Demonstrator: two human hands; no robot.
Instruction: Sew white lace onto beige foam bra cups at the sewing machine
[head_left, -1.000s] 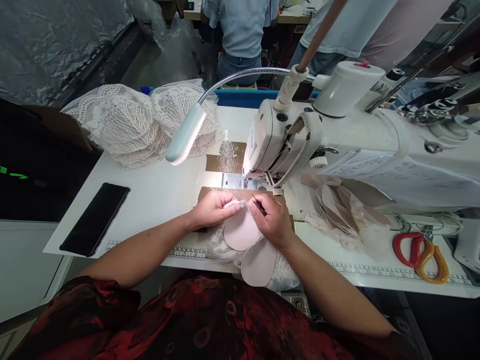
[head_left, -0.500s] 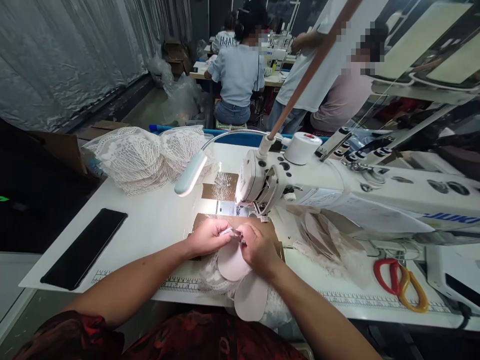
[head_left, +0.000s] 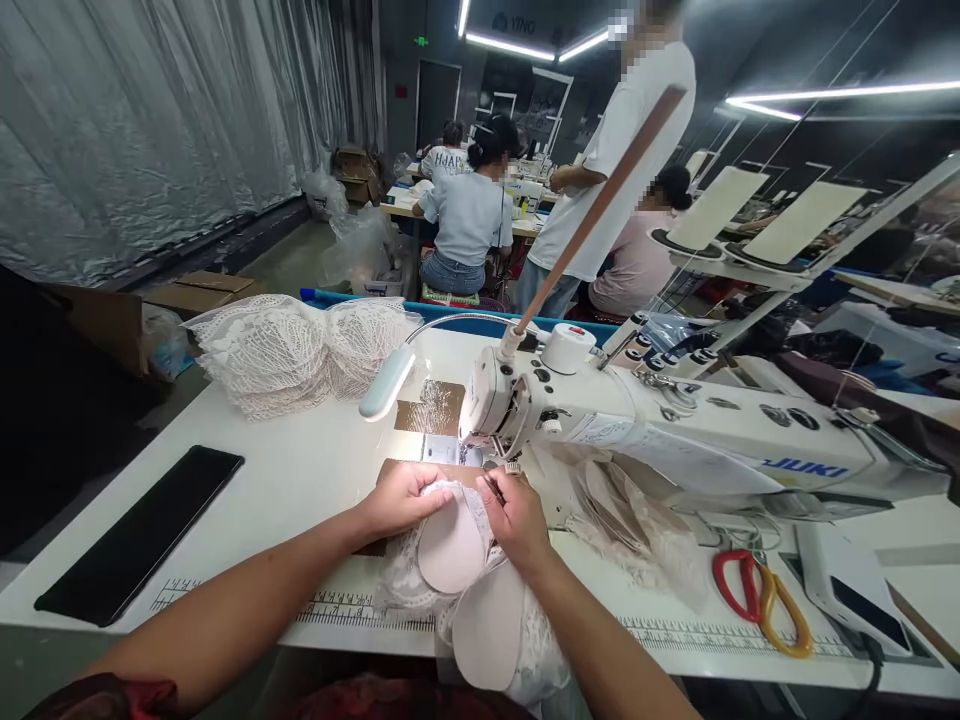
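My left hand point(head_left: 403, 497) is closed, its thumb and fingers pinching the upper edge of a white lace bra point(head_left: 405, 575). Two pale pink cup pads point(head_left: 452, 548) show on the bra, which hangs over the table's front edge. Closed beside it, my right hand point(head_left: 517, 515) has a small dark metal tool point(head_left: 493, 488) between thumb and fingers; its exact kind is too small to tell. The fingers of that hand are close against the lace. Just beyond both hands stands the needle end of a white sewing machine point(head_left: 491, 400).
A stack of lace cups point(head_left: 262, 355) lies at the back left, a black phone point(head_left: 142, 535) at the left. A lamp point(head_left: 388, 383) arches over the table. Right of my hands are wrapped beige pieces point(head_left: 611, 505) and red-and-yellow-handled scissors point(head_left: 780, 610). Co-workers point(head_left: 465, 225) are beyond.
My hands have moved apart a little, and the bra's edge now shows spread between them. The view has tilted up, showing more of the room.
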